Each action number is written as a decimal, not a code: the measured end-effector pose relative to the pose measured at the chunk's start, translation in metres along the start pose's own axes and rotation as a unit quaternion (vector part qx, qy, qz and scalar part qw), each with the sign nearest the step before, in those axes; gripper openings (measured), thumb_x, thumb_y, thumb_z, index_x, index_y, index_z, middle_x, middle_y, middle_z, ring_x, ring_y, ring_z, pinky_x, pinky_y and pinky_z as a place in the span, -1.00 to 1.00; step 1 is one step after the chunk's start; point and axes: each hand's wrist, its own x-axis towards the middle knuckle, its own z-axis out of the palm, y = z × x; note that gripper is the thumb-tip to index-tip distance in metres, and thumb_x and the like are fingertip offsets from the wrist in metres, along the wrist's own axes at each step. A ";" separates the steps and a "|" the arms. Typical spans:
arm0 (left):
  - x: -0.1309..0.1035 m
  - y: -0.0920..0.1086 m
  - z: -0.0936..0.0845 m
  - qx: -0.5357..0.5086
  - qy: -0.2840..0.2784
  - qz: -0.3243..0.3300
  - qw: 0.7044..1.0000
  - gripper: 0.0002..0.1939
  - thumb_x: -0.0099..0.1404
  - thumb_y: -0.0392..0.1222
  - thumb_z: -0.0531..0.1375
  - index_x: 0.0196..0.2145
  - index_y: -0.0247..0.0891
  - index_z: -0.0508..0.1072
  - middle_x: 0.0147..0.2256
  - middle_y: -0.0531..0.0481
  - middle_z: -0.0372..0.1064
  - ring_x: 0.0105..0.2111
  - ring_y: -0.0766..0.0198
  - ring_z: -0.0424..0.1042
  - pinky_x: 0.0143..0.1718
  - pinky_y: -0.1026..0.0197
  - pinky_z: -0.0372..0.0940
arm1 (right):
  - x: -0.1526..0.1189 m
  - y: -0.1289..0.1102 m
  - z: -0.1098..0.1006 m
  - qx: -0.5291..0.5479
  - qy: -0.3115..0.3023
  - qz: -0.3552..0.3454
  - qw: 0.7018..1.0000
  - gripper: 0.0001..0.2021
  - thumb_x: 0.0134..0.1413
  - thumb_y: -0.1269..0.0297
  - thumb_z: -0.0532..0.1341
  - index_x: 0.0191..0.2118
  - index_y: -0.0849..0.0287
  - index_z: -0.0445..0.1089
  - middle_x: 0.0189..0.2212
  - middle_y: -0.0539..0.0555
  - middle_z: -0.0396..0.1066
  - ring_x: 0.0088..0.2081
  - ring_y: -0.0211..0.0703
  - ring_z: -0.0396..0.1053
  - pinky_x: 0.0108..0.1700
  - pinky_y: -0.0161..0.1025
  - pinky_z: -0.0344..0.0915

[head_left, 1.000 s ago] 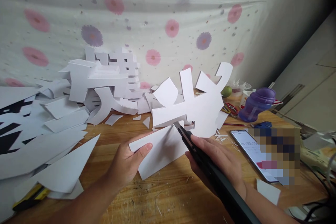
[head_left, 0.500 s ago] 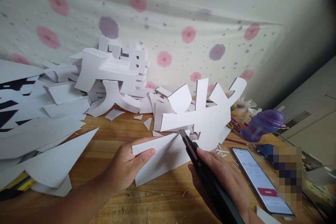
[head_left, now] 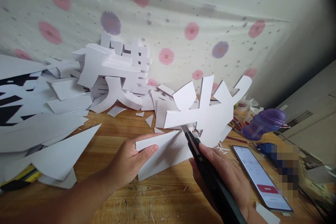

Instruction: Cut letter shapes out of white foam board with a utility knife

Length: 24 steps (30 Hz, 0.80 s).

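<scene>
A large white foam-like board with cut-out strokes along its far side lies tilted over the wooden table. My left hand grips the board's near left part, thumb on top and fingers underneath. My right hand is wrapped round a black utility knife. The knife's blade touches the board near the base of the long left stroke, beside a narrow slit. How deep the blade sits cannot be made out.
White cut-out shapes and scraps pile up at the back left. A yellow and black knife lies at the left. On the right are a phone, a purple cup, red-handled scissors and a pencil.
The knife blade has shifted slightly along the board, up and to the right in view. The whole view has moved a little, and both hands keep their hold.
</scene>
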 end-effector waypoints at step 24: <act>0.001 -0.001 -0.001 0.000 0.002 -0.002 1.000 -0.63 0.32 -0.01 0.22 0.02 -0.21 0.50 -0.01 -0.06 0.49 0.03 0.06 0.43 0.04 0.17 0.34 | -0.003 0.000 0.003 0.003 -0.007 -0.032 0.999 -0.48 -0.04 0.64 0.31 0.10 0.43 0.32 -0.32 0.20 0.53 -0.31 -0.17 0.50 -0.29 -0.28 0.48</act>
